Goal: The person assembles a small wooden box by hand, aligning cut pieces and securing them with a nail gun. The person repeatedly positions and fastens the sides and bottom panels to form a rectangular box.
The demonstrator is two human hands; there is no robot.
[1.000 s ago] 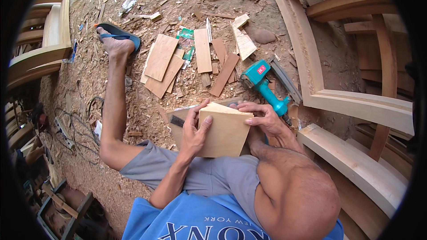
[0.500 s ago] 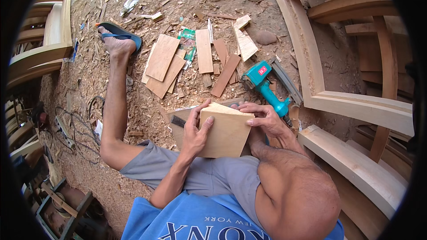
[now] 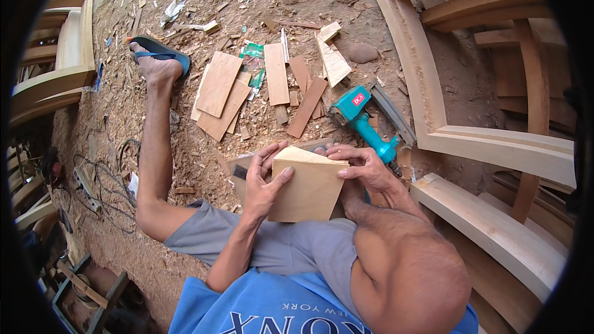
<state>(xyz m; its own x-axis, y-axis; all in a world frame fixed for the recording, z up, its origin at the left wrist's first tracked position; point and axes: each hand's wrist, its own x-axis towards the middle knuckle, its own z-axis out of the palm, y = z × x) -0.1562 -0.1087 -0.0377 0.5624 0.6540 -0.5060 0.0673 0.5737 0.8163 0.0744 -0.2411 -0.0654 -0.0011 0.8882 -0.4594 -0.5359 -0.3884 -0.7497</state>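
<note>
Above my lap I hold a pale plywood board (image 3: 304,193) tilted up, its near face toward me. Behind its top edge a second pale wooden piece (image 3: 302,154) shows, set at a slight angle to it. My left hand (image 3: 263,178) grips the left edge, thumb on the front face and fingers behind. At the upper right corner my right hand (image 3: 366,168) pinches the board, thumb in front, fingers along the top. Beyond my left hand, a dark flat strip (image 3: 239,172) lies on a grey-brown board, partly hidden.
A teal nail gun (image 3: 365,120) lies on the ground at right. Thin wood panels (image 3: 221,83) and offcuts lie ahead among shavings. A large wooden frame (image 3: 427,80) and a curved timber (image 3: 489,229) stand at right; more frames (image 3: 77,77) at left, with a cable (image 3: 99,179).
The view has shifted slightly, so the surroundings sit a little further left. My left fingers have moved back a little along the board's top left corner; both hands still hold it.
</note>
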